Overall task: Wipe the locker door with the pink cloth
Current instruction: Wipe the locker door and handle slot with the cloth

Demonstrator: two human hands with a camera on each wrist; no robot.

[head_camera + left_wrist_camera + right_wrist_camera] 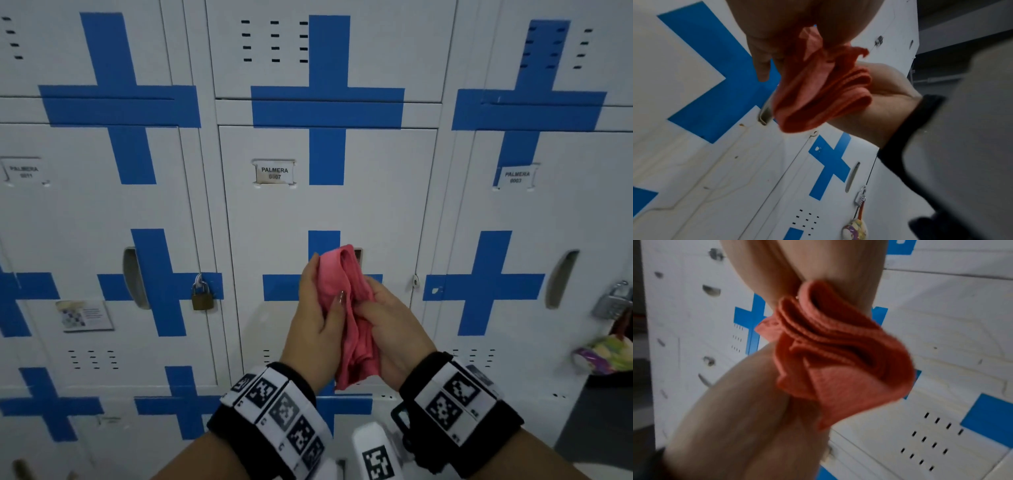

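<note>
The pink cloth is bunched into folds between both hands, held in the air in front of the middle locker door, which is white with blue crosses and a label reading PALMERA. My left hand holds the cloth's left side, thumb laid across it. My right hand grips its right side with curled fingers. The cloth hangs in layered folds in the left wrist view, and in the right wrist view the cloth fills the centre between the two hands. The cloth looks clear of the door.
Neighbouring lockers flank the door. A brass padlock hangs on the left one, a silver padlock with a colourful keychain on the right one. A recessed handle peeks out behind the cloth. Grey floor shows at the lower right.
</note>
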